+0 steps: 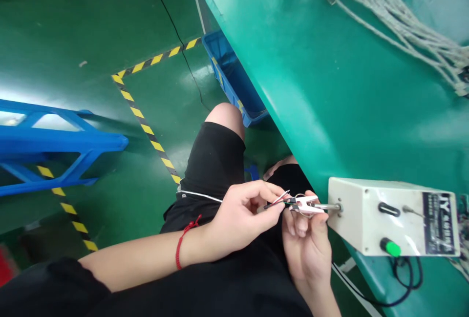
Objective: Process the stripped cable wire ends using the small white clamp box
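Wire positioning, apparently: 1 left hand [238, 218], pinching thin wires [280, 197]; 1 right hand [308, 251], gripping white clip [305, 204] beside metal shaft [330, 206]; steady alignment needed.

bench [293, 63] green | bin [234, 77] blue | floor tape [137, 112] yellow-black striped | bracelet [179, 247] red

1 blue bin [230, 91], striped tape [147, 129].

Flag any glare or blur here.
Head view: pale glare streaks the green bench top and washes out the floor at far left; the cables look soft at top right; small print on the box's label is unreadable; wires at the left hand are too fine to trace fully.
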A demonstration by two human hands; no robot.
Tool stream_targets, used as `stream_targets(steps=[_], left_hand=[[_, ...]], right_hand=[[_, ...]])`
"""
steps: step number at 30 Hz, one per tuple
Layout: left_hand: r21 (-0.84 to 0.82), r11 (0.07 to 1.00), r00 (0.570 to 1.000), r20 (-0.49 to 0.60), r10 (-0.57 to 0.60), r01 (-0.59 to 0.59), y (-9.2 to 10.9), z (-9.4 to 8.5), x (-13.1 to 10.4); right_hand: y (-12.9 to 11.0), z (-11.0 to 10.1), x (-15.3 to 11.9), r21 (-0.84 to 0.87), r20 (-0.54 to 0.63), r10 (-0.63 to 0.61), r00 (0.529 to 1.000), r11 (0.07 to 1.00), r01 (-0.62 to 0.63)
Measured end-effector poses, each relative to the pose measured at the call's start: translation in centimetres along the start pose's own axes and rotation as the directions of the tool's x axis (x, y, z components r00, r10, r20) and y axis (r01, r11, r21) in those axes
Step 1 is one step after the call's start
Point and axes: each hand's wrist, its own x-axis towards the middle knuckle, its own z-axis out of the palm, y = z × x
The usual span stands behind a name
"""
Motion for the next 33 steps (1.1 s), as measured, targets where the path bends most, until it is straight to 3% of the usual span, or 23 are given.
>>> stream_targets(steps=[4, 6, 8, 9, 10, 11, 13, 14, 15, 16, 18, 23, 25, 27, 28, 30, 32, 33], left_hand=[[-0.011, 1.000, 1.000, 0.006, -0.006, 0.006, 0.1, 0.2, -0.1], [-0.023, 1.000, 1.000, 0.001, -0.012, 0.012, 0.1, 0.2, -0.2], [0.006, 1.000, 1.000, -0.010, -0.027, 0.027, 0.1, 0.1, -0.3], [0.037, 0.999, 0.999, -0.017, -0.037, 0.038, 0.1, 0.0, -0.4], [0.073, 0.996, 0.999, -0.019, -0.050, 0.051, 0.0, -0.2, -0.4], [0.102, 0.993, 0.998, -0.020, -0.061, 0.063, 0.0, -0.3, -0.4], [0.130, 0.989, 0.997, -0.018, -0.070, 0.072, -0.1, -0.4, -0.5], [0.132, 0.989, 0.998, -0.017, -0.068, 0.069, -0.2, -0.5, -0.5], [0.128, 0.990, 0.998, -0.016, -0.064, 0.065, -0.2, -0.5, -0.5], [0.123, 0.990, 0.998, -0.016, -0.060, 0.061, -0.2, -0.5, -0.5], [0.115, 0.992, 0.998, -0.018, -0.055, 0.056, -0.3, -0.4, -0.6], [0.080, 0.995, 0.998, -0.018, -0.054, 0.055, -0.4, -0.1, -0.7], [0.065, 0.997, 0.998, -0.021, -0.051, 0.053, -0.3, -0.1, -0.7], [0.054, 0.998, 0.998, -0.048, -0.035, 0.038, -0.1, -0.2, -0.7], [0.050, 0.998, 0.997, -0.068, -0.020, 0.023, 0.1, -0.3, -0.9], [0.047, 0.999, 0.995, -0.093, 0.024, -0.020, 0.4, -0.4, -1.3], [0.056, 0.996, 0.995, -0.066, 0.072, -0.068, 0.7, -0.4, -1.9], [0.066, 0.993, 0.995, -0.032, 0.096, -0.093, 0.8, -0.4, -2.2]], right_hand=[[-0.2, -0.1, -0.4, -0.070, 0.028, 0.005, 1.000, 0.998, -0.003], [-0.6, -1.1, -1.5, -0.241, 0.058, -0.007, 0.998, 0.970, 0.021], [-1.3, -2.7, -3.1, -0.521, 0.047, -0.117, 0.992, 0.845, 0.125], [-1.6, -3.7, -4.0, -0.653, 0.026, -0.237, 0.971, 0.731, 0.196], [-2.0, -4.6, -4.6, -0.752, -0.002, -0.411, 0.911, 0.601, 0.270], [-2.4, -5.5, -5.0, -0.822, -0.016, -0.591, 0.806, 0.467, 0.326], [-3.1, -7.0, -4.9, -0.898, 0.008, -0.847, 0.531, 0.228, 0.377], [-3.3, -7.5, -4.5, -0.915, 0.059, -0.902, 0.428, 0.123, 0.385], [-3.5, -7.9, -3.9, -0.921, 0.118, -0.925, 0.362, 0.035, 0.388], [-3.7, -8.1, -3.3, -0.918, 0.175, -0.927, 0.331, -0.032, 0.396], [-3.9, -8.1, -2.2, -0.898, 0.245, -0.917, 0.314, -0.092, 0.430], [-3.3, -8.0, -1.8, -0.845, 0.240, -0.921, 0.308, -0.042, 0.532], [-3.0, -8.0, -2.5, -0.831, 0.205, -0.921, 0.331, 0.015, 0.556], [-2.8, -7.7, -3.5, -0.821, 0.166, -0.908, 0.384, 0.089, 0.564], [-2.7, -7.3, -4.0, -0.816, 0.164, -0.884, 0.437, 0.128, 0.564], [-2.7, -5.8, -4.9, -0.797, 0.206, -0.748, 0.631, 0.246, 0.552], [-2.5, -3.7, -5.3, -0.742, 0.261, -0.472, 0.842, 0.460, 0.488], [-2.3, -2.7, -5.3, -0.681, 0.263, -0.345, 0.901, 0.595, 0.426]])
